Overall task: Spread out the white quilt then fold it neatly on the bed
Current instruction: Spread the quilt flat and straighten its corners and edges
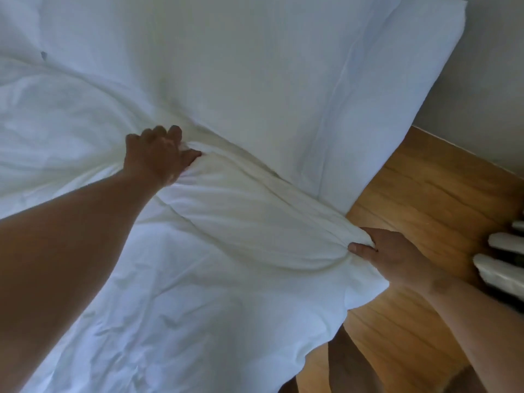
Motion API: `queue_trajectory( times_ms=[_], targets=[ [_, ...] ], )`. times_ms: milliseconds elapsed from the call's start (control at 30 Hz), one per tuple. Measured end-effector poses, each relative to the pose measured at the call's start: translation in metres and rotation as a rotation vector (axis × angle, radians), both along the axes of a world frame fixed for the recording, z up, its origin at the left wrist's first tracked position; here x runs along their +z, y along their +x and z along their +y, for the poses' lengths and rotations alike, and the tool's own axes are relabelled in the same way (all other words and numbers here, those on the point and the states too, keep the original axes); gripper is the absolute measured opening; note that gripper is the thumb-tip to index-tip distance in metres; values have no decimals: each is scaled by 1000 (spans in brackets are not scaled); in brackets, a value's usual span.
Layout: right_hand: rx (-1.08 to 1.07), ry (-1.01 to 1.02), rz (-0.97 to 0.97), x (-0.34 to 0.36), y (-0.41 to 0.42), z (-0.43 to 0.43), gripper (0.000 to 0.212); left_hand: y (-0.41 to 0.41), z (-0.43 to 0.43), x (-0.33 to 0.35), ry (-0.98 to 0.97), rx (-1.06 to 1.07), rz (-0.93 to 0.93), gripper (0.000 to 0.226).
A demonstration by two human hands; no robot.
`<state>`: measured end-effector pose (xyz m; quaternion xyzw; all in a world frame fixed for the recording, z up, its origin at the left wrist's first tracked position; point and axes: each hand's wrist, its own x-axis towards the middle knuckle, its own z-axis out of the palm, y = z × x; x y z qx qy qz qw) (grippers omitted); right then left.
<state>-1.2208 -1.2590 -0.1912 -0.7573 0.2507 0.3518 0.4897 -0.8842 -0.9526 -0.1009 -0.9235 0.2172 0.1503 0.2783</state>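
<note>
Here, the white quilt lies rumpled across the bed, one stretch bunched into a ridge running between both hands. Left hand: fingers curled, gripping a gathered fold mid-bed. Right hand: thumb and fingers pinching the ridge's end at the bed's right side, over the wooden floor. Grey wall beyond.

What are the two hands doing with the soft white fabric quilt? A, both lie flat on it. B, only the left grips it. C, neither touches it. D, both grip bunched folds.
D: the left hand and the right hand each clutch a gathered fold of the soft white fabric quilt.
</note>
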Motion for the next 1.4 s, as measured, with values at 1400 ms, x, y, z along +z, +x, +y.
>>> queue_trajectory(
  times_ms=[1400],
  targets=[
    [2468, -390, -946, 79, -150, 906, 73, -698, 552, -28, -1218, 2020, -106, 31]
  ],
)
